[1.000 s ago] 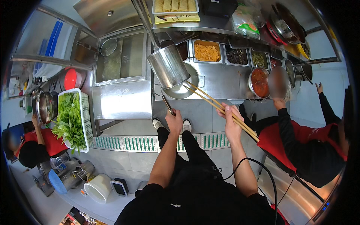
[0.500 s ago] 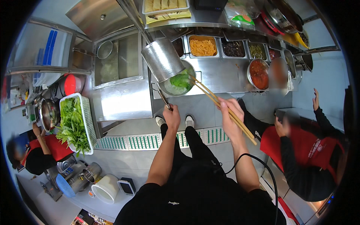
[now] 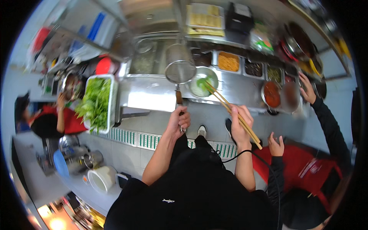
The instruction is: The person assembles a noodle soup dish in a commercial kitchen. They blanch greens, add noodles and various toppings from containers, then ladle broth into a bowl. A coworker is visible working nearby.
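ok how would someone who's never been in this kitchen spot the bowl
Find the steel counter straight ahead of the person. Near its front edge, just right of the long-handled strainer in the left hand, is a round silvery bowl. Unlike the neighbouring containers, it has tan chopsticks dipping into green food.

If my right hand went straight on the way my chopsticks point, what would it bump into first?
Probably the metal bowl with the green vegetables: the chopsticks in your right hand point that way. One picture can't show depth well, so I'm not certain.
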A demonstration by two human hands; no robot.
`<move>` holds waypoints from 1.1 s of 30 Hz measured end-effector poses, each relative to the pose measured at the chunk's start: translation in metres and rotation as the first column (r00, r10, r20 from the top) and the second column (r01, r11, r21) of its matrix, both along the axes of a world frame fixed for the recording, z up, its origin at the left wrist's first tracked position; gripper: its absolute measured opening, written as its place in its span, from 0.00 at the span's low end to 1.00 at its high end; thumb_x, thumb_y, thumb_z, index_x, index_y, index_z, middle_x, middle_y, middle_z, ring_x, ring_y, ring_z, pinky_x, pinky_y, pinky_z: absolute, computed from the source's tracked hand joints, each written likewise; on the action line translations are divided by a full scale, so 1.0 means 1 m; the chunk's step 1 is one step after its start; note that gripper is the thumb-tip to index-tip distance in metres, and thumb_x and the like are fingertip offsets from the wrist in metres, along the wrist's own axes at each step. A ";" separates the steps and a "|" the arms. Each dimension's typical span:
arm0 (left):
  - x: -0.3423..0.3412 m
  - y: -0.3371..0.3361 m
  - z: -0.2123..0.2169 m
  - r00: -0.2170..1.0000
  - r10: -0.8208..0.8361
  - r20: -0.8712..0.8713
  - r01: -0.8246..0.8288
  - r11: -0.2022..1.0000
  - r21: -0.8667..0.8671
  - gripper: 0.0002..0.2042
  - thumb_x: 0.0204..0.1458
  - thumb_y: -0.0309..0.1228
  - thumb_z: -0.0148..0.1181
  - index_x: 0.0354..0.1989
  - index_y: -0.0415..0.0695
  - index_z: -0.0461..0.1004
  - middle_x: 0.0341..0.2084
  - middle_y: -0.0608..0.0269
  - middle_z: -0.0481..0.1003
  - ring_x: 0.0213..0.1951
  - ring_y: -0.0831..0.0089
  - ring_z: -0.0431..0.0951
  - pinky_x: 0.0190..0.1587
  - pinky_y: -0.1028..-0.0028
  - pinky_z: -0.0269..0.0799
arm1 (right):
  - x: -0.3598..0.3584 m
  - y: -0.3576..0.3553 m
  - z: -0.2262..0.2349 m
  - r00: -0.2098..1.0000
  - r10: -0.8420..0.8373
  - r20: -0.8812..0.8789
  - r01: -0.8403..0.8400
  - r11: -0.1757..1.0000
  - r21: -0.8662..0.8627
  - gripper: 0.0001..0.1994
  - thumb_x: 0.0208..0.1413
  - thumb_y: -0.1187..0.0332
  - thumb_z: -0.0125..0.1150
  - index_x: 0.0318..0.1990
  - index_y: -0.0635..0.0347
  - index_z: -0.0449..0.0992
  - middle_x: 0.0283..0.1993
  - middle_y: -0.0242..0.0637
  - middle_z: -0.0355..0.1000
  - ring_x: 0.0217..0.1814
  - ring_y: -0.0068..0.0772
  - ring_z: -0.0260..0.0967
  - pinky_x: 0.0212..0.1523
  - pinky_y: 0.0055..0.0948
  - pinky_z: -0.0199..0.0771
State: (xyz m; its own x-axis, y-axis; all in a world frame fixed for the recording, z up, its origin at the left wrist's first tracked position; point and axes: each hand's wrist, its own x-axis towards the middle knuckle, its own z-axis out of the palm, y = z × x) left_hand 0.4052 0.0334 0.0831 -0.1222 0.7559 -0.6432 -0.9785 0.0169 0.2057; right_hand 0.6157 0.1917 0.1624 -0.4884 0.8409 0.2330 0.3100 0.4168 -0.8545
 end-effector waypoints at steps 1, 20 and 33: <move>-0.008 -0.017 0.015 1.000 0.007 0.019 -0.007 1.000 0.031 0.14 0.68 0.39 0.51 0.27 0.50 0.66 0.12 0.79 0.56 0.11 0.86 0.53 0.12 0.81 0.51 | -0.002 -0.001 0.007 0.999 0.033 0.027 -0.033 0.999 0.012 0.09 0.67 0.74 0.57 0.45 0.68 0.83 0.32 0.41 0.73 0.31 0.34 0.72 0.35 0.32 0.72; -0.410 -0.129 0.057 0.897 -0.429 -0.104 0.375 0.865 -0.332 0.15 0.69 0.45 0.53 0.31 0.52 0.67 0.12 0.82 0.59 0.11 0.90 0.58 0.11 0.86 0.56 | -0.193 -0.095 0.022 0.996 0.045 -0.074 -0.056 0.986 -0.160 0.15 0.72 0.69 0.51 0.45 0.76 0.81 0.39 0.40 0.72 0.41 0.32 0.78 0.43 0.28 0.81; -0.546 -0.066 -0.064 0.921 -0.345 0.180 0.371 0.919 -0.137 0.14 0.66 0.38 0.56 0.29 0.45 0.70 0.17 0.77 0.69 0.18 0.84 0.71 0.24 0.82 0.74 | -0.260 -0.142 0.027 0.972 -0.233 0.017 0.233 0.958 -0.169 0.14 0.72 0.71 0.52 0.48 0.76 0.80 0.40 0.40 0.73 0.42 0.32 0.79 0.44 0.30 0.85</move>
